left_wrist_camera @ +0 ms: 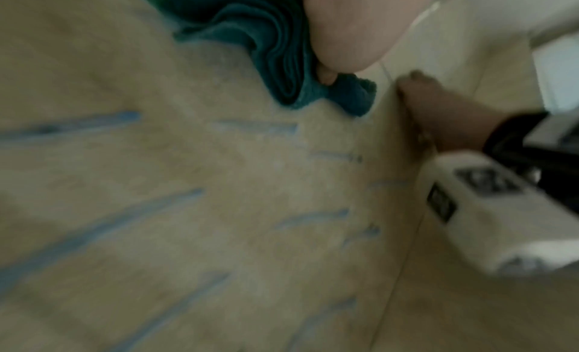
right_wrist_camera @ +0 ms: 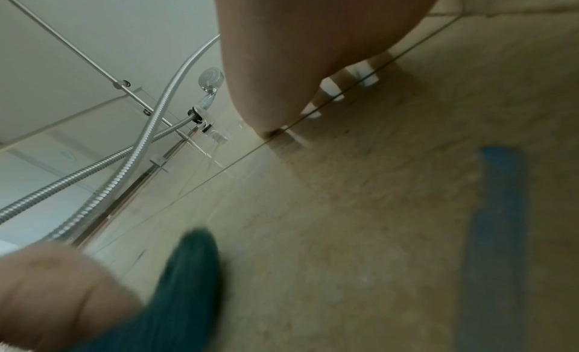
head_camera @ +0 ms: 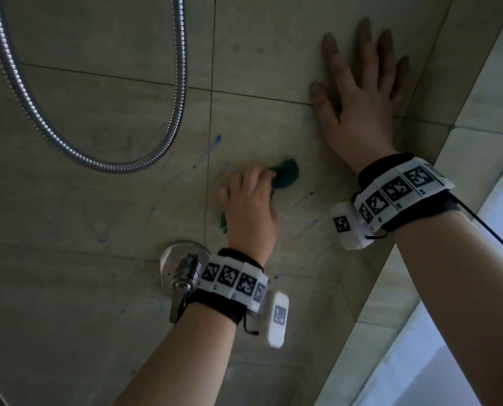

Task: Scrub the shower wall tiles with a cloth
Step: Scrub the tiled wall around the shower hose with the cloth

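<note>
A dark green cloth is bunched against the beige wall tiles, and my left hand grips it with curled fingers. Faint blue streaks mark the tiles around it. My right hand lies flat on the wall up and to the right, fingers spread, holding nothing. The left wrist view shows the folded cloth under my left hand, blue streaks below it and the right hand beyond. In the right wrist view appear my right hand, the cloth and a blue streak.
A metal shower hose loops down the wall at the upper left. A chrome valve handle juts out just below my left wrist. The wall meets a tiled corner ledge on the right. A shower head hangs on its rail.
</note>
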